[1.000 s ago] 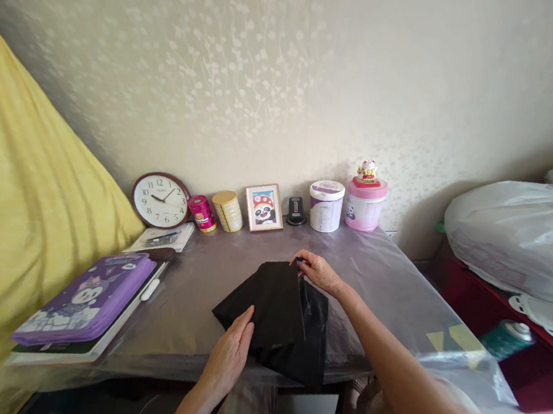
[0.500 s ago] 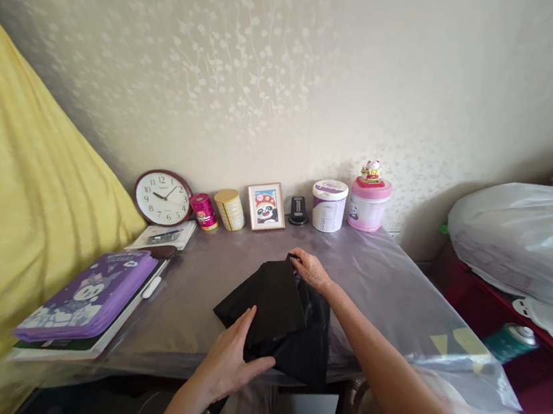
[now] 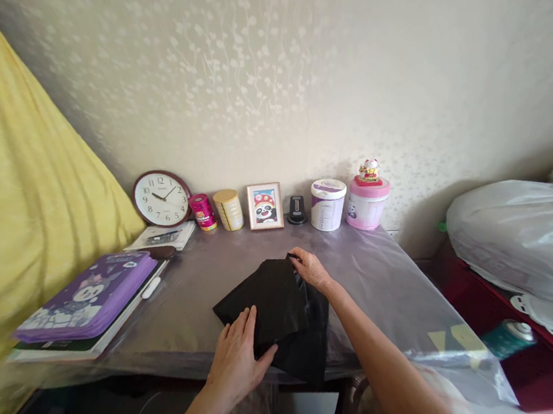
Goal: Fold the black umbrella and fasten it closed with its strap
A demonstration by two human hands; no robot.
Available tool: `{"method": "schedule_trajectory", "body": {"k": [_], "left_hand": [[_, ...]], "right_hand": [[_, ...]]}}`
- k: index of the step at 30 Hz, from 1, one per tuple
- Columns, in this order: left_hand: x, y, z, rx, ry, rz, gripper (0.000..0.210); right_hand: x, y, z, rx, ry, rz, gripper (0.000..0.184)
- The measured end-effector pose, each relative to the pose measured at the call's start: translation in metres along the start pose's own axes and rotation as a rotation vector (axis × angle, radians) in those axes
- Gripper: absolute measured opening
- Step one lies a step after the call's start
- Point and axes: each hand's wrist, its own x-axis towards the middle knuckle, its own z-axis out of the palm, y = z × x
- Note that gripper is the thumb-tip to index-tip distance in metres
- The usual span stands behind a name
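Note:
A black, thin, slightly shiny folded sheet (image 3: 277,301) lies in overlapping panels near the table's front edge. Whether it is cloth or plastic I cannot tell. My left hand (image 3: 241,350) rests flat on its near side, fingers stretched forward and thumb apart. At the far end my right hand (image 3: 310,268) is closed, pinching a narrow black edge or strip of the sheet. The undersides of the panels are hidden.
Along the wall stand a clock (image 3: 161,198), a pink can (image 3: 202,212), a yellow-lidded jar (image 3: 228,210), a framed panda picture (image 3: 265,206) and two tubs (image 3: 327,206). A purple case (image 3: 86,298) lies on books at left. Plastic film covers the table (image 3: 373,279).
My left hand has shifted slightly to the right, and its fingers have come closer together. The sheet's upper panel looks flatter and spread wider. My right hand keeps its pinch at the far end.

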Motion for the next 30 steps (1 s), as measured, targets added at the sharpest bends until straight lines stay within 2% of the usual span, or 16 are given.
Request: {"method": "schedule_trajectory", "body": {"k": [5,10,15,18,21,25,30], "left_hand": [[0.0,0.006,0.002,0.057,0.032,-0.023,0.064],[0.002,0.004,-0.001,0.026,0.011,-0.013,0.061],[0.007,0.003,-0.015,-0.156,-0.004,-0.047,0.049],[0.009,0.001,-0.022,-0.259,-0.013,-0.067,0.052],[0.01,-0.001,-0.023,-0.273,-0.014,-0.11,0.057],[0.011,-0.004,-0.021,-0.278,-0.006,-0.154,0.058],[0.012,-0.006,-0.018,-0.277,0.032,-0.167,0.057]], "right_hand": [[-0.001,0.003,-0.001,0.03,0.002,-0.01,0.014],[-0.002,0.005,-0.002,0.097,-0.006,-0.007,0.013],[-0.003,0.002,-0.002,0.186,-0.053,0.041,0.01],[-0.004,-0.002,-0.003,0.196,-0.078,0.079,0.01],[-0.004,-0.004,-0.003,0.164,-0.078,0.104,0.019],[-0.002,-0.003,-0.001,0.021,-0.065,0.105,0.013],[0.002,-0.002,0.006,-0.09,-0.013,0.109,0.018]]}}
